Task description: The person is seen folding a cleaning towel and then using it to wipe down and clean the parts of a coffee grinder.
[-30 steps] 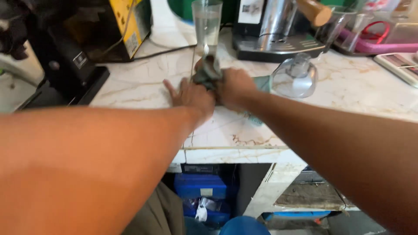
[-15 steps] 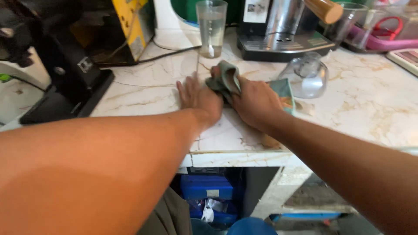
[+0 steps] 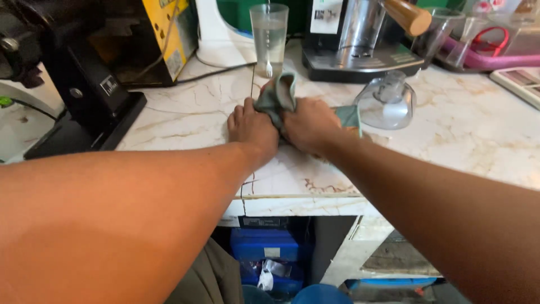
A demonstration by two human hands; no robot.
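Observation:
A grey-green cloth (image 3: 277,97) is bunched on the marble counter (image 3: 185,115), and both hands press on it. My left hand (image 3: 251,127) lies flat on the counter with its thumb side against the cloth. My right hand (image 3: 310,124) is closed over the cloth's right part, and a corner of the cloth (image 3: 350,116) sticks out past it. Just behind the cloth stands a tall glass of water (image 3: 269,38) with a utensil in it.
A black coffee grinder (image 3: 67,84) stands at the left, with a yellow box (image 3: 163,34) behind it. At the back sits a steel machine (image 3: 360,42) with a wooden handle. A clear upturned lid (image 3: 388,101) rests right of my hands. Blue containers (image 3: 264,247) sit under the counter.
Both hands with the cloth have stayed together on the counter, shifting only slightly. The camera view has moved a little, and the cloth is bunched higher between the hands.

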